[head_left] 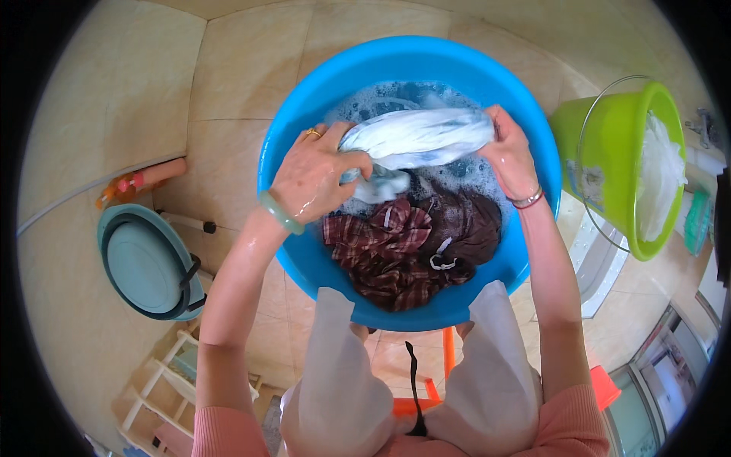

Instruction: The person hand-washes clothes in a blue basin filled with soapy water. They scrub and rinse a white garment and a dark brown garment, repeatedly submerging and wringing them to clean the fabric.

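Note:
Stretched between my two hands is a wet white cloth [419, 137] with bluish patches, bunched lengthwise above soapy water. My left hand [324, 167] grips its left end, and a loose fold hangs below the fingers. At the other end my right hand [512, 152] is closed on the cloth. Both hands are over a large blue basin [411, 47] with foamy water [381, 95] in it. Dark red and brown plaid clothing [388, 244] lies wet in the basin's near part, beside a plain dark brown garment [468, 225].
On the right stands a lime green bucket [601, 145] with a wire handle and a white plastic bag. Light teal basins [148, 263] lean at the left, near a white rack [164, 385]. My covered knees [335, 365] flank the basin's near rim.

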Action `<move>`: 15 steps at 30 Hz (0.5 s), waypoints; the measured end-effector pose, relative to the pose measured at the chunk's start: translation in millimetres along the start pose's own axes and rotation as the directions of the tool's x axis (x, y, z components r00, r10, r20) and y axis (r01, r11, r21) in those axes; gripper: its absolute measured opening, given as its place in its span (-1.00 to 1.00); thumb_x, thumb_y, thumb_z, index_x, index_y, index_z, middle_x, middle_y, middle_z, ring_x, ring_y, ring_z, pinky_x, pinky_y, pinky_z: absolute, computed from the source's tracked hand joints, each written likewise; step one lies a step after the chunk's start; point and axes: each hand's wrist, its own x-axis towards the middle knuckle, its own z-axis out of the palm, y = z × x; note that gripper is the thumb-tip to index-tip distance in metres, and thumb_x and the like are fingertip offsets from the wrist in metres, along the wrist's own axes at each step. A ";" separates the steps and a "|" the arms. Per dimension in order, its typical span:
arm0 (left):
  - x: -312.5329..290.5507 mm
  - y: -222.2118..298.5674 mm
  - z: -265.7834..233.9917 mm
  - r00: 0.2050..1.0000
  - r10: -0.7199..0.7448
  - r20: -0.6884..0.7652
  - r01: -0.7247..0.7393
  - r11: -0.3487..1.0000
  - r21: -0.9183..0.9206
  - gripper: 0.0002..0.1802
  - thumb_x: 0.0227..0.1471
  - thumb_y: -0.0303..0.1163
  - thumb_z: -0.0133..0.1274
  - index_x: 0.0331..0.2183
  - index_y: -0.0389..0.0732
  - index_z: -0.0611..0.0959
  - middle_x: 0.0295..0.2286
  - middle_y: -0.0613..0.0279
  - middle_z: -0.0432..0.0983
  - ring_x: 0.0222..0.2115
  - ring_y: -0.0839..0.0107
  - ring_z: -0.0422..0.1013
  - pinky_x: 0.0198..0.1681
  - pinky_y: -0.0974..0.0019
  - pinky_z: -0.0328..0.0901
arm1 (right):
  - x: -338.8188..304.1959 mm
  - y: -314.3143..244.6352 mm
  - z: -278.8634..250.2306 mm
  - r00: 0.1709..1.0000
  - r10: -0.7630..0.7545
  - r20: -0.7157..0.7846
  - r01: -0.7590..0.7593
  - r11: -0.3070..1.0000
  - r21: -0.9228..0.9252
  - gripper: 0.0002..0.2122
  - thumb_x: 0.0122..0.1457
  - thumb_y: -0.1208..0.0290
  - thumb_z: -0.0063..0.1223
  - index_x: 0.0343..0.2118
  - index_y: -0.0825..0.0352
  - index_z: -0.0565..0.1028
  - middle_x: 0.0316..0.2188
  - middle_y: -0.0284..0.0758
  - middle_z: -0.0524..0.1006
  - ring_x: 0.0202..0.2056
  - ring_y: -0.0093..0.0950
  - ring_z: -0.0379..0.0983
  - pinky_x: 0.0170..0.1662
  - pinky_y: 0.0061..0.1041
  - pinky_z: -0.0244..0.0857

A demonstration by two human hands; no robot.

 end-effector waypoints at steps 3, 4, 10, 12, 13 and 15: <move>7.4 -8.7 33.3 0.947 0.119 -0.298 -0.061 0.978 0.198 -0.76 -0.19 -0.55 0.18 -0.40 0.02 0.66 -0.10 0.16 0.46 -0.16 0.12 0.43 -0.02 0.19 0.27 | -7.1 35.6 -30.1 0.997 0.000 -0.072 -0.021 0.955 -0.295 -0.60 -0.01 0.47 0.22 -0.07 0.39 0.42 -0.16 -0.27 0.50 -0.13 -0.52 0.42 -0.06 -0.54 0.30; 9.9 -7.0 45.4 0.944 0.001 -0.329 -0.007 1.000 -0.015 -0.79 -0.15 -0.54 0.18 -0.40 0.00 0.66 -0.08 0.16 0.45 -0.15 0.14 0.44 -0.03 0.18 0.28 | -7.7 38.3 -28.2 0.991 -0.056 -0.120 0.005 0.921 -0.390 -0.55 -0.01 0.42 0.24 -0.03 0.37 0.40 -0.12 -0.23 0.48 -0.08 -0.47 0.40 -0.02 -0.53 0.28; 29.6 17.9 99.2 0.786 -0.500 0.363 0.256 -0.271 -0.928 -0.45 0.21 -0.20 0.00 0.20 0.03 0.30 0.06 0.12 0.34 -0.10 0.23 0.46 -0.10 0.18 0.42 | 4.7 56.8 43.4 0.917 -0.318 -0.238 -0.159 0.256 -0.954 -0.39 0.03 0.21 0.20 0.17 0.18 0.30 0.09 -0.13 0.37 0.14 -0.18 0.27 0.20 -0.10 0.10; 38.5 10.0 118.2 0.759 -0.551 0.346 0.205 -0.301 -0.931 -0.27 0.22 -0.07 -0.05 0.30 0.11 0.03 0.19 0.08 0.12 0.05 0.14 0.33 0.02 0.09 0.35 | 9.1 59.8 64.1 0.973 -0.179 -0.144 -0.111 0.185 -0.977 -0.42 0.06 0.26 0.16 0.18 0.14 0.29 0.05 -0.06 0.40 0.14 -0.16 0.27 0.15 0.01 0.14; 44.0 4.4 126.8 0.752 -0.576 0.322 0.179 -0.292 -0.940 -0.28 0.22 -0.06 -0.05 0.29 0.10 0.05 0.21 0.11 0.07 0.09 0.14 0.28 0.05 0.07 0.33 | 11.5 58.5 67.4 0.989 -0.111 -0.102 -0.085 0.149 -0.985 -0.44 0.07 0.29 0.14 0.19 0.12 0.29 0.03 -0.02 0.41 0.14 -0.14 0.27 0.12 0.06 0.16; 51.9 5.2 133.4 0.731 -0.616 0.292 0.226 -0.186 -0.956 -0.29 0.22 0.00 -0.08 0.29 0.09 0.08 0.25 0.18 0.01 0.18 0.13 0.14 0.13 0.00 0.22 | 21.9 85.8 43.9 0.995 -0.057 -0.086 -0.080 0.101 -0.992 -0.48 0.08 0.35 0.11 0.15 0.22 0.30 -0.07 0.02 0.46 0.07 -0.15 0.34 0.05 -0.01 0.26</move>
